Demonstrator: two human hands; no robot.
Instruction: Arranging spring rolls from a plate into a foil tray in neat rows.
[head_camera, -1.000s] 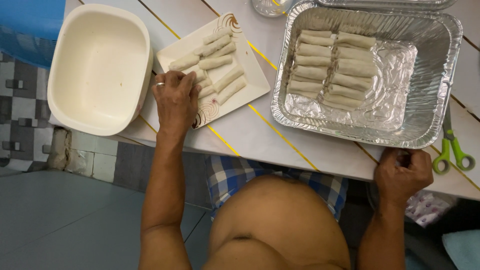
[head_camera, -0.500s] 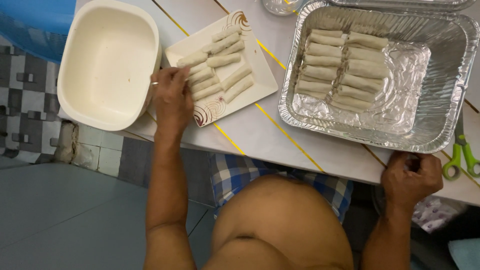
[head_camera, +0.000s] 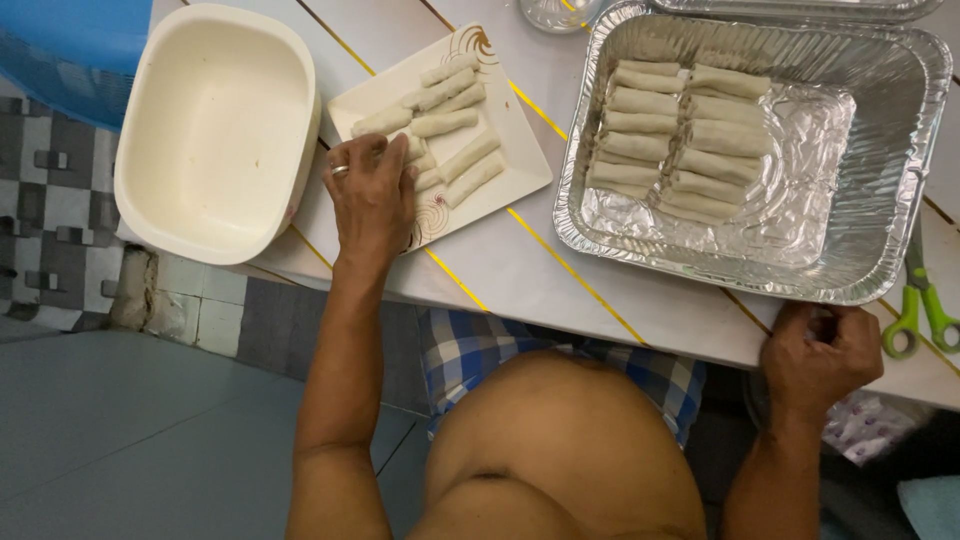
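Observation:
My left hand (head_camera: 372, 195) lies on the near-left part of a white square plate (head_camera: 520, 165), its fingers curled over a pale spring roll (head_camera: 415, 150) at the end of the rows. More spring rolls (head_camera: 455, 125) lie across the plate beyond it. My right hand (head_camera: 820, 350) is closed around the front edge of the white table (head_camera: 560, 285), just below the foil tray. The large foil tray (head_camera: 880, 210) holds two rows of spring rolls (head_camera: 680, 135).
An empty cream plastic tub (head_camera: 215, 130) sits at the table's left end, overhanging the edge. Green-handled scissors (head_camera: 925, 310) lie right of the foil tray. A clear glass (head_camera: 555, 12) stands at the back. A tiled floor (head_camera: 60, 200) is on the left.
My left hand has crept slightly further onto the plate and over the rolls. My right hand keeps its grip on the table edge. The view has shifted a little.

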